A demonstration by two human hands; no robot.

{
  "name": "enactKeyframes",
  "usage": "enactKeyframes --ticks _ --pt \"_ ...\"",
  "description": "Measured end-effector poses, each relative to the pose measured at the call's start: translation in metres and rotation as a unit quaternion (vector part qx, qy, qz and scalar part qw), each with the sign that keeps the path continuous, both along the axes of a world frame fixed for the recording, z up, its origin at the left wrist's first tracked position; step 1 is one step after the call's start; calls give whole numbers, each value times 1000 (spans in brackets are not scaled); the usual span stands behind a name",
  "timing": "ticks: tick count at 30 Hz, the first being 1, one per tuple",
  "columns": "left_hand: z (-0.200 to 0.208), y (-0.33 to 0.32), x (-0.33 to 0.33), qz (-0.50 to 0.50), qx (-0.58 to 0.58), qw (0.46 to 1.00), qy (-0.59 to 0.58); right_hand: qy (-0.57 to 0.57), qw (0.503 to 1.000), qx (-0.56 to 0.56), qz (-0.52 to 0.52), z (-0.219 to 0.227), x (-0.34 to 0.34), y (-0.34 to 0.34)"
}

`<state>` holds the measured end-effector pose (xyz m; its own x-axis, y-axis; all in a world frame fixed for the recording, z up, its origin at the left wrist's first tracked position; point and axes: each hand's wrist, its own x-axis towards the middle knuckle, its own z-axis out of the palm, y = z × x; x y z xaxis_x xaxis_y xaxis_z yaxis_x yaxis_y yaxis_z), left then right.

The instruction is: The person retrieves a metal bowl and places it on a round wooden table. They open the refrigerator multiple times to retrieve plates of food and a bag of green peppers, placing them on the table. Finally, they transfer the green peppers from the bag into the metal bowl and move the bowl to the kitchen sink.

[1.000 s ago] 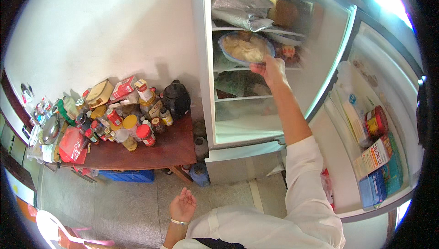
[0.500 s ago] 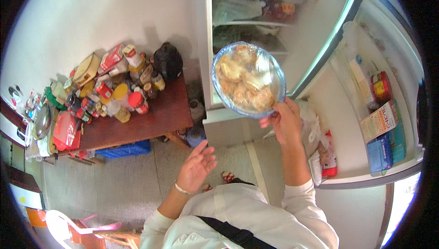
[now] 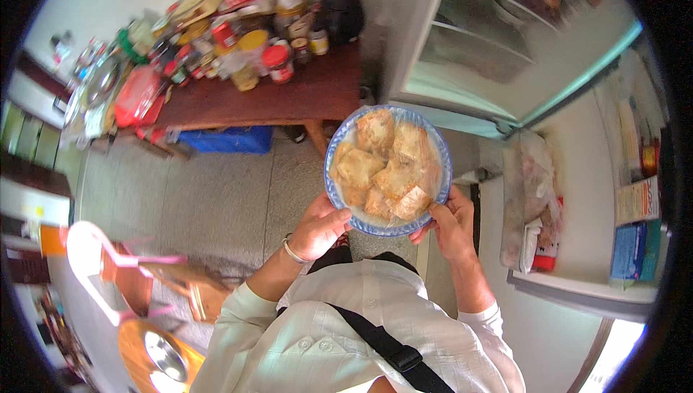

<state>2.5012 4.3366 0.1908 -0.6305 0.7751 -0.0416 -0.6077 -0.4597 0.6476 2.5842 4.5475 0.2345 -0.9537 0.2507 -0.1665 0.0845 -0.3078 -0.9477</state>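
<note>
two hands held one plate (image 3: 339, 149) when i checked the head view. it was round with a blue rim, covered in clear film, and loaded with golden fried pieces (image 3: 388, 166). i saw it raised in front of the chest, above the grey floor (image 3: 224, 198) and just off the corner of the wooden table (image 3: 289, 97).

left hand (image 3: 317, 225): closed on the plate's near left edge, thumb over the rim, fingers tucked underneath. a bangle (image 3: 292, 252) sat on that wrist.

right hand (image 3: 451, 223): closed on the near right edge, thumb on the rim, fingers under the plate and out of my sight.

both sleeves were white; a dark strap (image 3: 375, 339) crossed the shirt.

table top was crowded at its far left with jars, bottles and packets (image 3: 238, 39), red lids among them; a dark kettle (image 3: 339, 10) stood at the far right end. a blue box (image 3: 227, 139) lay under the table.

fridge (image 3: 498, 46) stood open to the right of the plate, shelves showing, with its door (image 3: 613, 198) swung wide and cartons in the door rack. a plastic bag (image 3: 530, 191) hung by the door.

a pink chair (image 3: 108, 263) stood lower left, well apart from the plate.
</note>
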Motion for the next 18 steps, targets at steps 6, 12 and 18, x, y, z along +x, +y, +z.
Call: enactKeyframes --ticks 6,12,18 --pt "-18 -62 100 144 -32 989 -2 -6 989 29 146 -20 34 -43" --pt "-43 -125 242 282 -90 952 -71 -2 950 99 297 -30 95 -112" --pt "0 -149 401 391 -10 903 -176 -3 866 124 484 20 180 -174"
